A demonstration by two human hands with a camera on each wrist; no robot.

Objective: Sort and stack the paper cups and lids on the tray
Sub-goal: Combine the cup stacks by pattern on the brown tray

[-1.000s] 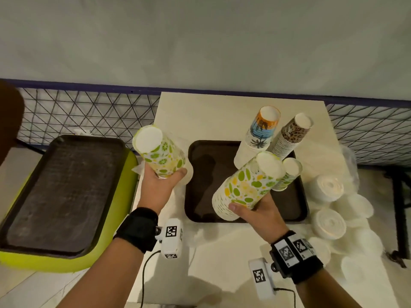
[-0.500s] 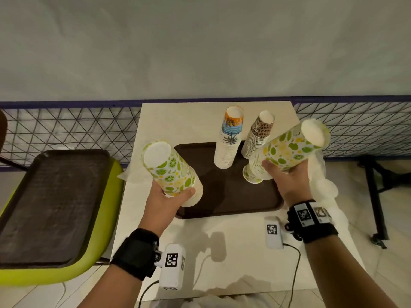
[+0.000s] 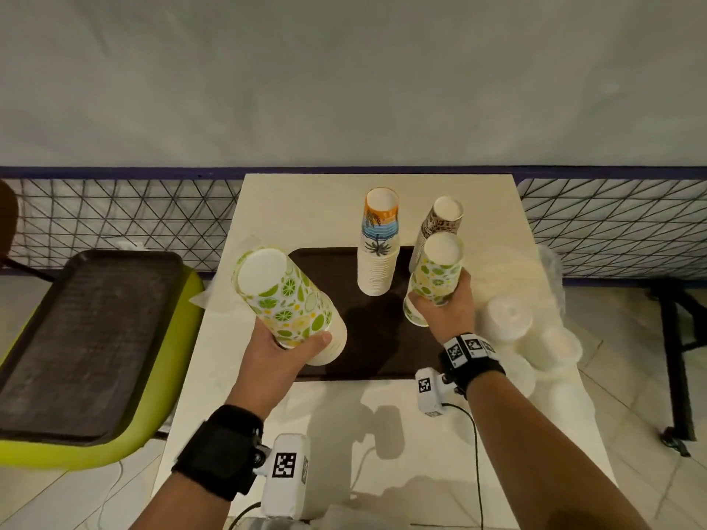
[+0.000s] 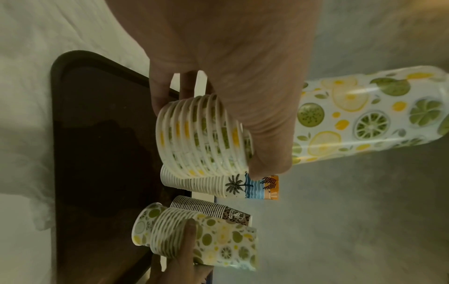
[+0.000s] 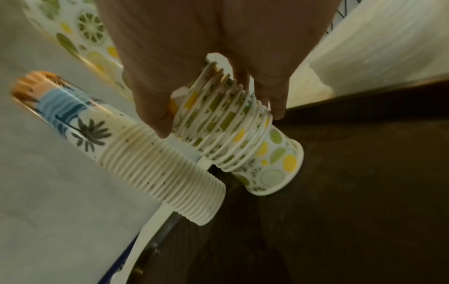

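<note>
Two trays frame the scene: a dark brown one (image 3: 378, 361) on the pale bench (image 3: 306, 200) carries a palm-print cup stack (image 3: 377, 254) and a leopard-print stack (image 3: 440, 219). My left hand (image 3: 275, 353) curls around a tilted lime-patterned paper cup stack (image 3: 287, 296); my right hand (image 3: 445, 307) grips a matching upright stack (image 3: 434, 277) above the tray. White lids (image 3: 505, 319) lie beside it.

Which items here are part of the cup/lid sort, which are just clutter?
In play:
- citrus stack, left hand
- citrus stack, right hand
- palm-print stack
- leopard-print stack
- brown tray
- white lids

Idle:
- second tray
- green chair
- wire fence
</note>
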